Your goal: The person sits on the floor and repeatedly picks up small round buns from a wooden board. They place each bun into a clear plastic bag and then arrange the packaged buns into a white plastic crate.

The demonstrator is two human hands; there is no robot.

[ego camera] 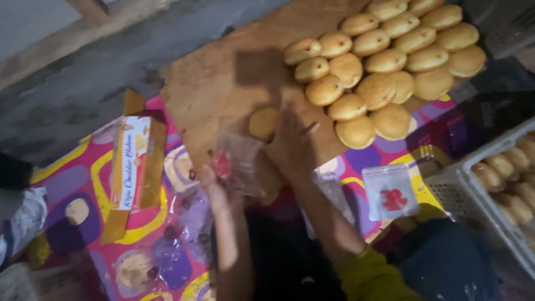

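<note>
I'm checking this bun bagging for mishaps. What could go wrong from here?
The left hand holds a thin clear bag loosely, so the bun under the right hand might miss its mouth. The buns crowd the wooden board up to its edge, so a nudge could tip one off.

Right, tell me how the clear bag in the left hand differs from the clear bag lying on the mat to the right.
The bag in the left hand is held up at the board's edge, crumpled and blurred; the bag on the mat lies flat and untouched. The held bag sits beside the right hand and a bun; the flat bag lies alone. Both are clear plastic with a red mark.
</note>
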